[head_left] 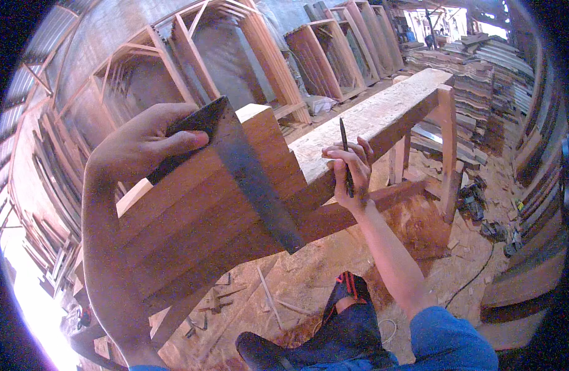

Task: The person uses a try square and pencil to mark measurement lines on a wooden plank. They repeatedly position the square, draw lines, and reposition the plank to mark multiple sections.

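Observation:
My left hand (149, 137) grips the thick stock of a dark try square (254, 185), thumb on top. The square's long blade lies across the faces of several reddish-brown wooden boards (194, 232) stacked side by side, pointing down toward me. To the right, my right hand (353, 172) holds a thin dark pencil (343, 133) between closed fingers, its tip pointing up and away from the wood. This hand is above the near edge of the bench, apart from the square. The boards' far ends sit against the pale bench top (383, 114).
Wooden frames (228, 59) lean along the back wall. Stacked planks (464, 93) stand at the far right, with a power tool (473, 198) and a cord on the floor below. Wood scraps and shavings cover the floor (278, 290). A bench leg (446, 151) supports the far end.

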A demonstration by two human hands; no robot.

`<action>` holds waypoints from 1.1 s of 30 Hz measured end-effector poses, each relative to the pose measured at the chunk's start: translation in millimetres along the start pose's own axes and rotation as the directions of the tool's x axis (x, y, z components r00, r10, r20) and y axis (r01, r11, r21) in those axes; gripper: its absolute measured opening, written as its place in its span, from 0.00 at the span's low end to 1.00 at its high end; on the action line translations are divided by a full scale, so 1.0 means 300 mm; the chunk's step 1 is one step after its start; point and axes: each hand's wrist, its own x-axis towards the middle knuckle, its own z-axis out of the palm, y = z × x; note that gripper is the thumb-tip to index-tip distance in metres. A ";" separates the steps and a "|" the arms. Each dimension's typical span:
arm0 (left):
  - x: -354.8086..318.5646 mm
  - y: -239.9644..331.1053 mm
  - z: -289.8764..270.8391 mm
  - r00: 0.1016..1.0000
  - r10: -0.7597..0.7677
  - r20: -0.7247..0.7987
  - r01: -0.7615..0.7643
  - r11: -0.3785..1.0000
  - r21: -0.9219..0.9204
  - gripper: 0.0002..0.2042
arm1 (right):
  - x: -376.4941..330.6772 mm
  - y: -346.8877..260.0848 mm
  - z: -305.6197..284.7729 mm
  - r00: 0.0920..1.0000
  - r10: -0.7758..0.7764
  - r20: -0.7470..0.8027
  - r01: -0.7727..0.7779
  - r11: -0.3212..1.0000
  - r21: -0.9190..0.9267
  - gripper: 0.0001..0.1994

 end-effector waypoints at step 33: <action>0.004 0.002 0.021 0.998 -0.023 -0.059 0.026 0.998 0.059 0.15 | -0.011 0.002 0.004 0.999 0.042 -0.004 -0.041 0.999 0.009 0.06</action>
